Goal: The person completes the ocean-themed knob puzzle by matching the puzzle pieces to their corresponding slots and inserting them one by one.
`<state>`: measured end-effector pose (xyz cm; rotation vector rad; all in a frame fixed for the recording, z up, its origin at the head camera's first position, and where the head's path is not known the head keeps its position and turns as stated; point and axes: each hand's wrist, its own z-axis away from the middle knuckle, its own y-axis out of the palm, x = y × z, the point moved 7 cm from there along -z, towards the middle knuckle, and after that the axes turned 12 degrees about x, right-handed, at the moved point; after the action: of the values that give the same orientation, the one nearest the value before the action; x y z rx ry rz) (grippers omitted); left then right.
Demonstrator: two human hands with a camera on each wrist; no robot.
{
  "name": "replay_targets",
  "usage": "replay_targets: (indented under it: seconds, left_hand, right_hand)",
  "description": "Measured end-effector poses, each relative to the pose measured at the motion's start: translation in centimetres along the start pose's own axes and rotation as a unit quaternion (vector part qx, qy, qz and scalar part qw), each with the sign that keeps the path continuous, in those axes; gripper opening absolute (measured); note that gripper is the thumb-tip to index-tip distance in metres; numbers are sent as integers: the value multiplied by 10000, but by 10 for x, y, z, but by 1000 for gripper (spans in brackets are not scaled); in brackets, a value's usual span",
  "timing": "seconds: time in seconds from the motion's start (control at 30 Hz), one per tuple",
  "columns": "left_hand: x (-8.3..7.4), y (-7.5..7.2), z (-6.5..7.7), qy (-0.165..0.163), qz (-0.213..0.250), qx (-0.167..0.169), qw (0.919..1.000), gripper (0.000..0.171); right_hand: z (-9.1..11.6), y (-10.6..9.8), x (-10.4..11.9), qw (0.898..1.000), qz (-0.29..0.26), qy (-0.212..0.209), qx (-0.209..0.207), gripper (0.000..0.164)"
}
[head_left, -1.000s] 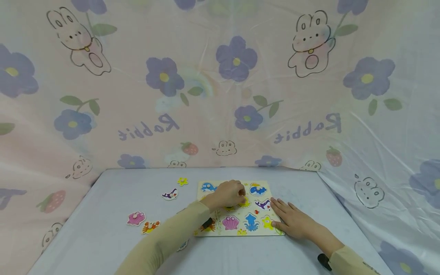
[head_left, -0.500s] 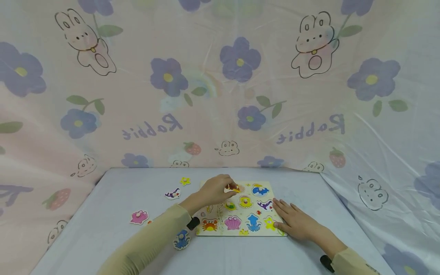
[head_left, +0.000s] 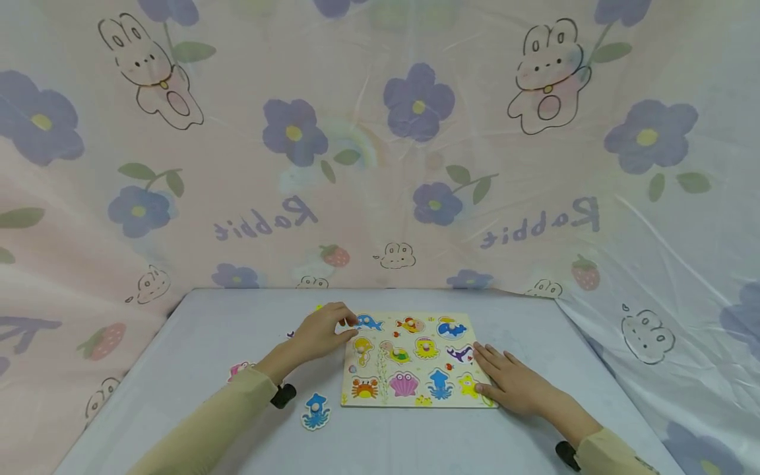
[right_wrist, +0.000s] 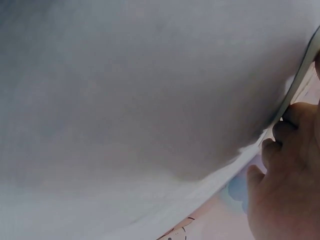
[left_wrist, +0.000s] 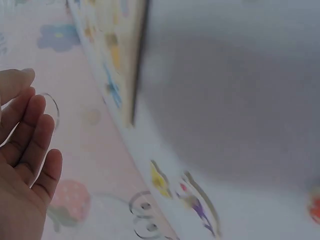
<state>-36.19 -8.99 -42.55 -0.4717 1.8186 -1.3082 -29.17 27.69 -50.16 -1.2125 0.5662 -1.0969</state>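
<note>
A cream puzzle board (head_left: 388, 318) printed with sea animals lies on the table. My left hand (head_left: 323, 331) hovers at its upper left edge, fingertips beside a blue whale piece (head_left: 369, 322). Nothing is between its relaxed fingers (left_wrist: 37, 127) in the left wrist view. My right hand (head_left: 512, 381) lies flat, fingertips on the board's right edge. A knobbed orange fish piece (head_left: 410, 324) sits in the top row, with a seahorse piece (head_left: 362, 351) and an octopus piece (head_left: 425, 348) below. A blue squid piece (head_left: 315, 411) lies loose left of the board.
The left sleeve (head_left: 220, 409) partly covers a loose pink shell piece (head_left: 240, 370). A yellow star piece (left_wrist: 160, 180) and a purple whale piece (left_wrist: 199, 204) lie near the left hand. A patterned curtain (head_left: 356, 171) hangs behind the white table (head_left: 415, 442).
My left hand has gone from the board's middle to the fish piece, then left to the board's edge, leaving the fish in the board. My right hand has stayed on the board.
</note>
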Motion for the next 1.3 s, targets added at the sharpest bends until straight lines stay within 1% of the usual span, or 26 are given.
replay_targets:
  seconds: [0.07, 0.27, 0.43, 0.57, 0.67, 0.73, 0.87, 0.97, 1.03, 1.13, 1.3]
  left_hand:
    - [13, -1, 7, -83, -102, -61, 9999, 14]
    - [51, -5, 25, -285, -279, -43, 9992, 15]
    - [80, -9, 36, -400, -417, -62, 9983, 16]
    - [101, -8, 40, -635, -321, 95, 9974, 16]
    - [112, -6, 41, -887, -150, 274, 9956, 16]
    - [117, -3, 42, -1025, -73, 368, 9940, 15]
    - [122, 1, 43, -1116, 24, 497, 9925, 13]
    - [122, 2, 43, -1099, 63, 529, 9925, 12]
    - [122, 2, 42, -1162, 116, 534, 9917, 11]
    - [122, 2, 42, -1170, 152, 529, 9916, 10]
    - [120, 3, 42, -1117, 198, 500, 9923, 11]
  right_hand:
    - [0, 0, 0, 10000, -19, 7, -5, 84]
    - [2, 0, -1, 10000, -25, 0, -11, 84]
    - [2, 1, -2, 10000, -72, 61, 16, 85]
    - [2, 1, -4, 9999, -57, 121, 41, 86]
    - [3, 0, -3, 9999, -34, 97, 27, 86]
    - [3, 0, -1, 10000, -45, 60, 15, 86]
    - [4, -1, 1, 10000, -58, 44, 8, 86]
    - [3, -1, 2, 10000, 2, 61, -39, 85]
    - [3, 0, 1, 9999, 43, 94, -62, 84]
    - [2, 1, 1, 9997, 121, 184, -85, 85]
    - [4, -1, 1, 9992, 240, 247, -185, 87]
